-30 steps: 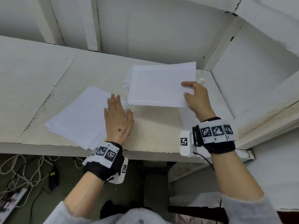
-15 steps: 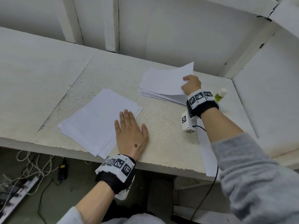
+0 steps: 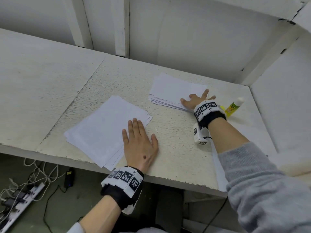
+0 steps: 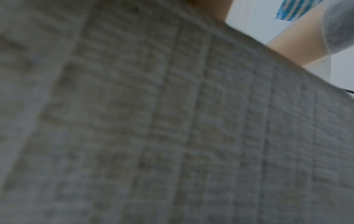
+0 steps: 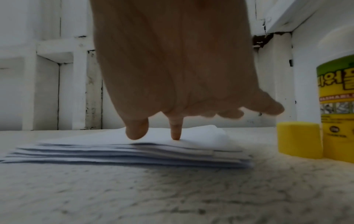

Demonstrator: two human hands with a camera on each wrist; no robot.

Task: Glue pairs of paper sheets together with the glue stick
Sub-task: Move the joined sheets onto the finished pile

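Observation:
Two piles of white paper lie on the rough white table. My left hand lies flat, its fingers on the right corner of the near pile. My right hand is spread out, fingertips pressing the near right end of the far stack. The yellow-green glue stick stands just right of that hand, with its yellow cap off beside it. The left wrist view shows only blurred table surface.
White walls and wooden frames close off the back and right of the table. A single sheet lies under my right forearm at the table's front edge. Cables and a power strip lie on the floor at lower left.
My right hand carried a sheet back onto the far stack, let it go and now presses on it with spread fingers. The left hand stayed flat on the near pile.

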